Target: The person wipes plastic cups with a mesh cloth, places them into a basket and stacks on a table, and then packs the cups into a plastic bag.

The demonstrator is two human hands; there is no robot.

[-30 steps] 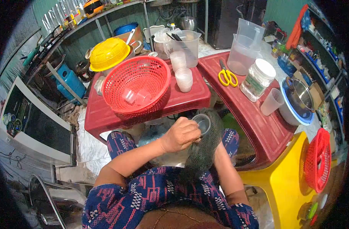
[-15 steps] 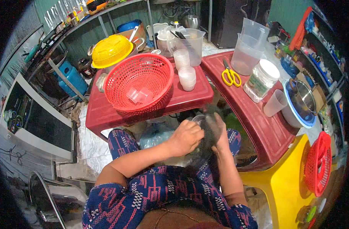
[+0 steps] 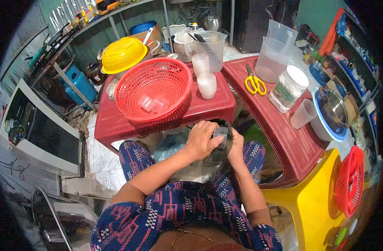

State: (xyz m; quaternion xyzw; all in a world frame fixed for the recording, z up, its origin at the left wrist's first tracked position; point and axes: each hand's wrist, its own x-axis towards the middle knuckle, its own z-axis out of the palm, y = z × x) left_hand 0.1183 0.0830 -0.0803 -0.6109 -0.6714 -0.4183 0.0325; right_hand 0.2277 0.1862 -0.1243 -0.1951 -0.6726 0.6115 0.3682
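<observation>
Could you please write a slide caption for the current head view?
Left hand holding a clear cup, right hand against dark mesh, near a red basket.

Wearer's top (image 3: 174, 203): navy base, pinkish-red angular line motifs, white checkerboard patches. Sleeves (image 3: 119, 219) short, same print, loose cut, ending above the elbows. Trousers (image 3: 135, 159) match: navy with the same red lines and white checks, visible at both knees. Chain (image 3: 191, 233) at neck: thin, gold-coloured, fine links. Forearms bare. Left hand (image 3: 202, 141) and right hand (image 3: 236, 147) bare too.
</observation>
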